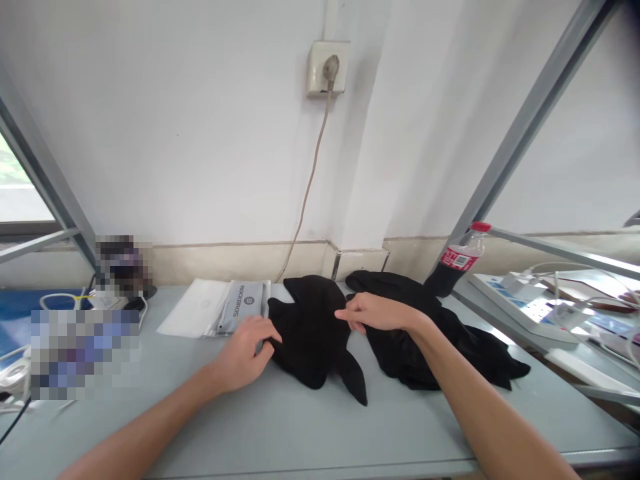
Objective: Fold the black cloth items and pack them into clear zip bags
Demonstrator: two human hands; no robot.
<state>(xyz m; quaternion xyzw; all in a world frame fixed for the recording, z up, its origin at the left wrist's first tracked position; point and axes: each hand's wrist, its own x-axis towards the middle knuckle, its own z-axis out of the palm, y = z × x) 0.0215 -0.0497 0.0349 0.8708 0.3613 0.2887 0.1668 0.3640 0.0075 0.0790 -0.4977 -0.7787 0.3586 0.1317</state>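
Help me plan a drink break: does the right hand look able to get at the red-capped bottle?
Probably yes: only the rightmost black fabric, lying low, separates the right hand from the bottle.

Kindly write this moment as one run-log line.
left hand: at left edge of black cloth | right hand: over its right side, contact unclear

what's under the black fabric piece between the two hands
Grey tabletop shows along the near edge of the black fabric piece, with the left hand at its left side. Anything beneath its middle is covered and cannot be seen.
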